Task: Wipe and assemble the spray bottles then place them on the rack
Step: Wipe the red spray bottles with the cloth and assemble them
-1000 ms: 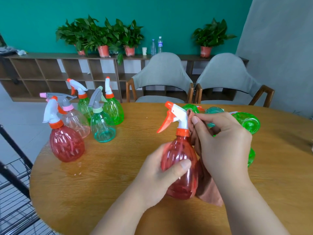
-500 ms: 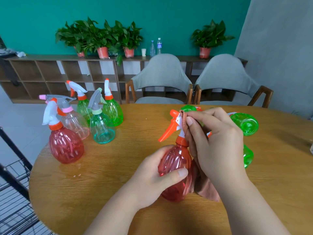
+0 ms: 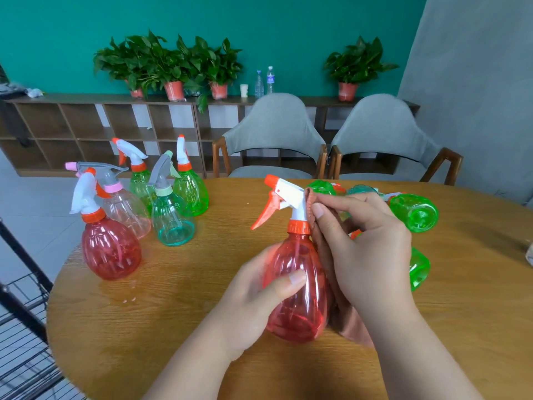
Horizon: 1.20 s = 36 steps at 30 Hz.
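On the left of the table (image 3: 173, 313), we are noting five assembled bottles (image 3: 170, 215) standing upright. At centre, the left hand (image 3: 253, 298) is gripping the red spray bottle (image 3: 297, 284) by its belly; the right hand (image 3: 369, 249) is pinching a brown cloth (image 3: 354, 327) against its white neck. Green bottles (image 3: 415, 212) are lying rightward.

Clear red bottle (image 3: 297, 287) w/ white sprayer (image 3: 291, 194), orange trigger (image 3: 265, 212) & collar (image 3: 299, 227); brownish-pink cloth (image 3: 346, 319); green bottles (image 3: 415, 212); wood-grain table (image 3: 173, 313); grey chairs (image 3: 274, 131); teal wall (image 3: 259, 30); black rack (image 3: 26, 316); orange-red pots (image 3: 174, 90).
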### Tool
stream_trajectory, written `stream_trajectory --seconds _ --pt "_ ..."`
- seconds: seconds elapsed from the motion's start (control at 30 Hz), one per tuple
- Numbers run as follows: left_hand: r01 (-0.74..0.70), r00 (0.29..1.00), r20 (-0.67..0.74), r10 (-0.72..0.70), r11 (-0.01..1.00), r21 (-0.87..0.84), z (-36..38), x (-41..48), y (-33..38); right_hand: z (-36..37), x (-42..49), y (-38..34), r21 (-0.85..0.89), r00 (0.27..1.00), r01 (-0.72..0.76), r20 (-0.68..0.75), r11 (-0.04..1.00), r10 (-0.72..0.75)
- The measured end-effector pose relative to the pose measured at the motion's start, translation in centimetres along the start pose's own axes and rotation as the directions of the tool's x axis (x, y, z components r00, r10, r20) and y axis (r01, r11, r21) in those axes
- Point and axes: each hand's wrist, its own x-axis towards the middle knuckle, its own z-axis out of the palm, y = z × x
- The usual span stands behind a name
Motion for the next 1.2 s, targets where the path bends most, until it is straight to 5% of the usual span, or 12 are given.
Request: stream_trajectory --seconds 0.37,0.5,0.7,1.0,1.2 --pt "0.027 0.996 -0.081 -0.033 0.997 -0.072 0.1 0.2 0.2 1.1 -1.0 -1.0 0.050 0.987 0.060 0.143 0.997 -0.067" --pt "0.032 0.996 -0.087 -0.037 0.998 -0.061 0.3 0.1 0.3 1.2 -0.9 -0.8 0.054 0.997 -0.023 0.074 0.998 0.019" --pt "0.000 0.997 -0.072 0.002 1.000 0.018 -0.3 0.2 0.6 1.3 -1.0 -0.5 0.091 0.982 -0.158 0.116 0.983 0.147" --pt "-0.051 0.960 -0.233 0.153 0.919 0.390 -0.4 0.9 -1.0 2.1 -1.8 -1.4 -0.062 0.989 -0.108 0.097 0.992 0.114" --pt "-0.088 0.936 -0.270 0.228 0.889 0.449 -0.5 0.6 -0.3 2.5 -2.0 -1.2 -0.091 0.991 -0.065 0.114 0.994 0.075"
